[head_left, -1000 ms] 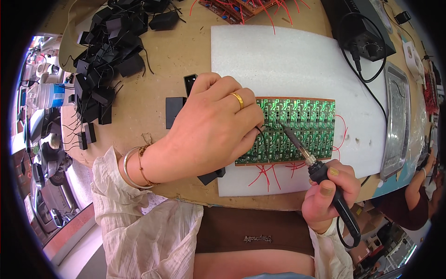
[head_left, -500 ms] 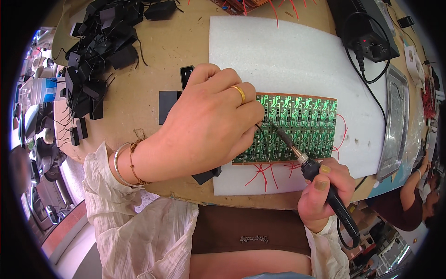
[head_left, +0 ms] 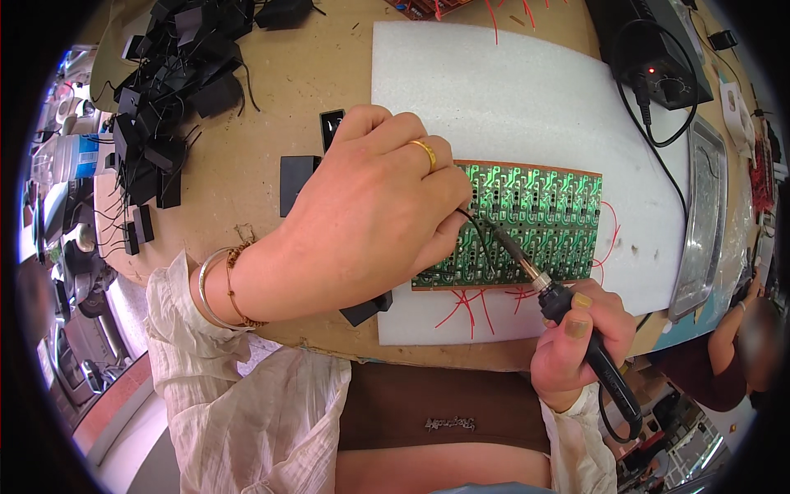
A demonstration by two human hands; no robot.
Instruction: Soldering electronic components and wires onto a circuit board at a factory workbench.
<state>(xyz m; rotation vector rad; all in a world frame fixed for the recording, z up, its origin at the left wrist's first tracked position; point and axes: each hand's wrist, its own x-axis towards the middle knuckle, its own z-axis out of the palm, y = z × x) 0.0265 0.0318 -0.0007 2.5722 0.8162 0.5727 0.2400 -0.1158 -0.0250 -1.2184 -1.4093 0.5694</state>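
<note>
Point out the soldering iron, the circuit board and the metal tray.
Soldering iron (head_left: 558, 302), head view: its black collar.
Circuit board (head_left: 547, 224), head view: its green face.
Metal tray (head_left: 703, 216), head view: its inner floor.

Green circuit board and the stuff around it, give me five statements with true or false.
1. The right hand holds a soldering iron. True.
2. The circuit board lies on dark cloth. False: it lies on white foam.
3. A black wire emerges from the left hand. True.
4. The heap of black boxes is right of the circuit board. False: the heap is on the left.
5. A red light glows on the control box. True.
</note>
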